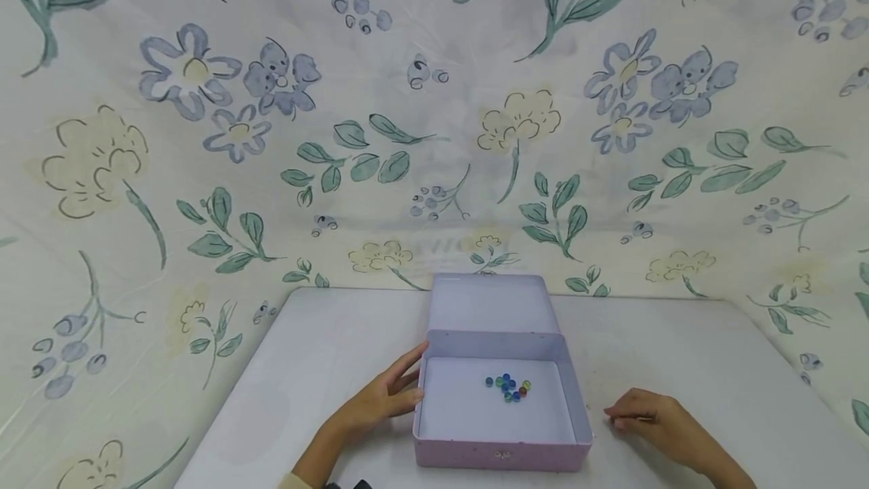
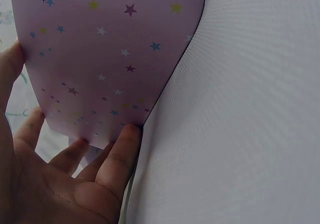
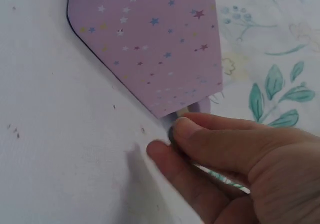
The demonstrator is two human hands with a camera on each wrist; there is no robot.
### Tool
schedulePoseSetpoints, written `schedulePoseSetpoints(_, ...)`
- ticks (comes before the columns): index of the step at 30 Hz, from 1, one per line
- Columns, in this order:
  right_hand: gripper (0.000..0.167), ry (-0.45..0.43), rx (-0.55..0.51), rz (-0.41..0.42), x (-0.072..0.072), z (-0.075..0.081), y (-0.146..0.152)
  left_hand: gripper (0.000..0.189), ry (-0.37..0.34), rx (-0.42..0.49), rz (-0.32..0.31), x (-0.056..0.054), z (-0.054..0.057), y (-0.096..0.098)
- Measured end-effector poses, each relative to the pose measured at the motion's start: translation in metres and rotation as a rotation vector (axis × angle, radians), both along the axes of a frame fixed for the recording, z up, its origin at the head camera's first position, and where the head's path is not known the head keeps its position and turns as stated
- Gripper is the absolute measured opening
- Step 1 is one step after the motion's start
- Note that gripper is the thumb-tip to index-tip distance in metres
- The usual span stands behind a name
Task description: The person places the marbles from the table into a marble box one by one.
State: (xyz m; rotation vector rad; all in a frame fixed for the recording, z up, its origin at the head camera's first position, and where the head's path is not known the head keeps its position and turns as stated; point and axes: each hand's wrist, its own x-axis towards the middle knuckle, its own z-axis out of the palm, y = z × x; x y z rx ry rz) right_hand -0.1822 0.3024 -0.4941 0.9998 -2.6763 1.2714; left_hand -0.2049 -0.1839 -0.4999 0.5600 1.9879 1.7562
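Observation:
A pink tin box with star prints on its outside stands on the table, its hinged lid tipped back. On its pale floor lies a loose cluster of glass marbles, mostly blue and green, with a red and a yellowish one. My left hand rests against the box's left wall, fingers spread, fingertips at the starry side. To the right of the box, my right hand pinches a small dark round thing like a marble between thumb and finger; most of it is hidden.
The white table runs to both sides of the box. Behind it and at the sides hangs a floral cloth. A small black object shows at the bottom edge, near the left sleeve. Small dark specks mark the tabletop at right.

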Motion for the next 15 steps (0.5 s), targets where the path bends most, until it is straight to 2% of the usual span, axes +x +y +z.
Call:
schedulePoseSetpoints(7,0.017,-0.071,-0.042,-0.024,-0.001,0.005,0.002,0.073,-0.003,0.004,-0.003,0.001,0.000,0.001)
schedulePoseSetpoints(15,0.019,-0.027,-0.075,0.049,-0.012,0.028,-0.008,0.073,0.007,0.008,-0.003,-0.001,-0.001,0.000)
